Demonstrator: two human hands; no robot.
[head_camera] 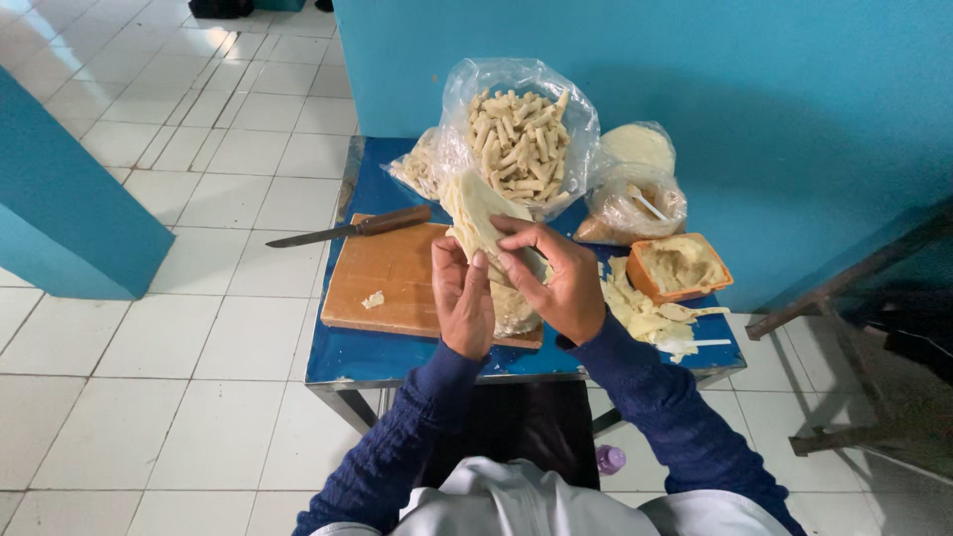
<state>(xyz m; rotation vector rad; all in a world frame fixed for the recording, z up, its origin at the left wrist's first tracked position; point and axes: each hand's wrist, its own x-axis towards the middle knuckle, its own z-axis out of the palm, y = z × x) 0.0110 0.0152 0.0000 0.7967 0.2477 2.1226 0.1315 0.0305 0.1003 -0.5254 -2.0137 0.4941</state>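
Both hands hold a thin pale dough sheet point(475, 210) above a stack of more sheets point(513, 310) at the right end of a wooden cutting board point(392, 278). My left hand point(463, 298) grips the sheet's lower left edge with fingers curled. My right hand point(556, 273) pinches its right edge between thumb and fingers. The sheet stands tilted upward toward a clear plastic bag point(521, 139) full of small rolled dough sticks.
A knife point(347, 229) with a wooden handle lies across the board's far left corner. An orange tub of filling point(681, 266), dough scraps point(647, 318) and other bags point(635, 194) sit on the small blue table point(397, 359). White tiled floor lies left; a blue wall stands behind.
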